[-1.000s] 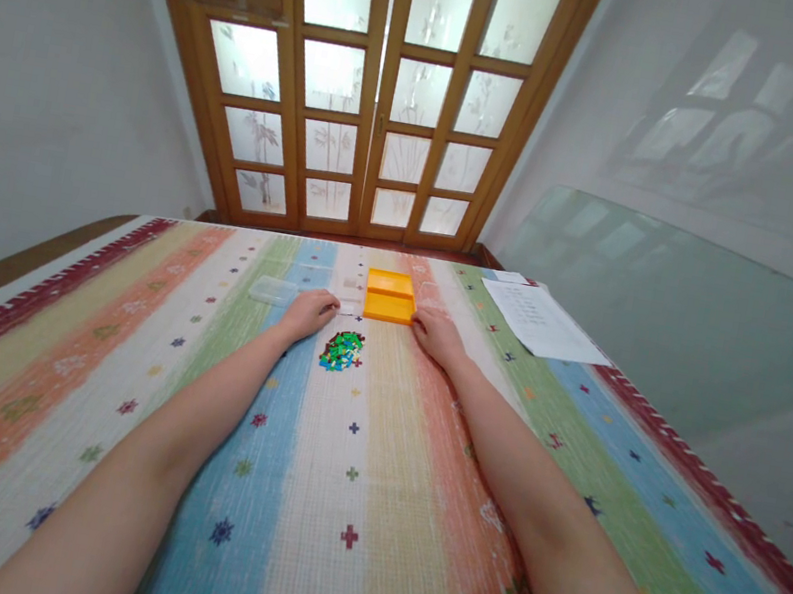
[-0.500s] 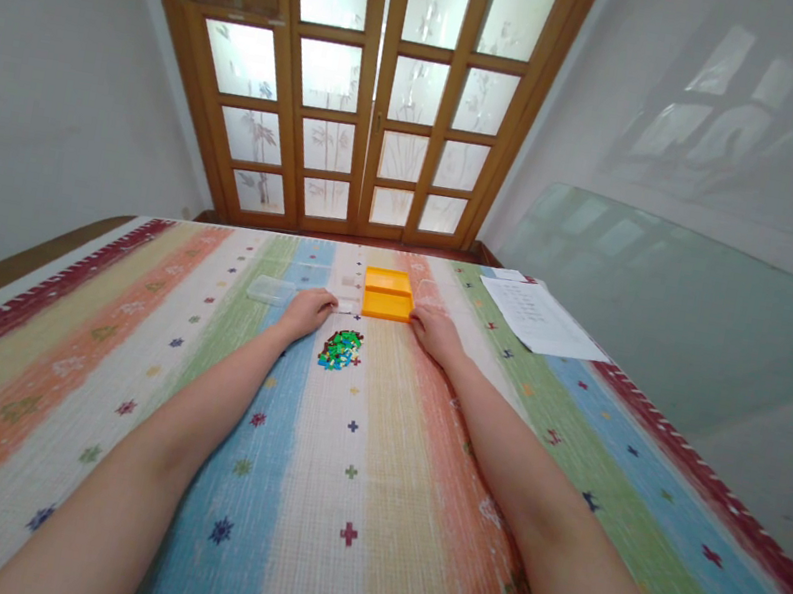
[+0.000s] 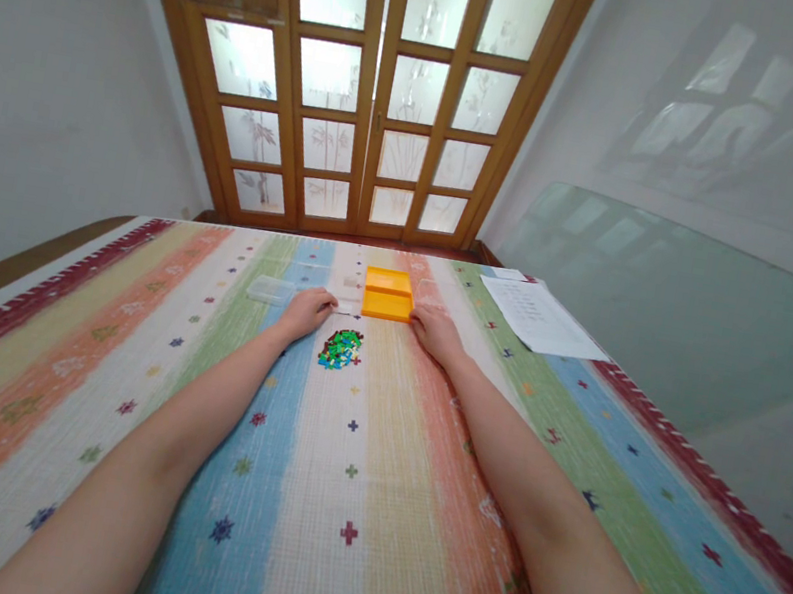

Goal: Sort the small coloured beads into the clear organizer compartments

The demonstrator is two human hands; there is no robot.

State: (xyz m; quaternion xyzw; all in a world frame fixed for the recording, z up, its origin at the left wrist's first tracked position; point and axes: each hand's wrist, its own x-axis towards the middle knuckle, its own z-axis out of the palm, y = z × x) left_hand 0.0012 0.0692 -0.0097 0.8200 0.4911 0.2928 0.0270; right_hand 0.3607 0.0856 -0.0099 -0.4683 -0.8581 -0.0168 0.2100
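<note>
Both my arms reach far out over a striped cloth (image 3: pixel 352 472). My left hand (image 3: pixel 308 309) rests on the cloth with its fingers curled, touching a small clear piece (image 3: pixel 344 307) just left of an orange tray (image 3: pixel 389 295). My right hand (image 3: pixel 436 332) lies with fingers bent at the tray's right front corner. Between the hands, slightly nearer me, sits a small heap of green, blue and dark pieces (image 3: pixel 339 348). What the fingers hold, if anything, is too small to see.
A clear plastic lid or box (image 3: pixel 271 290) lies left of my left hand. A printed sheet of paper (image 3: pixel 541 318) lies at the far right of the cloth. Wooden glazed doors (image 3: pixel 376 81) stand behind, and a glass pane (image 3: pixel 675 313) leans along the right wall.
</note>
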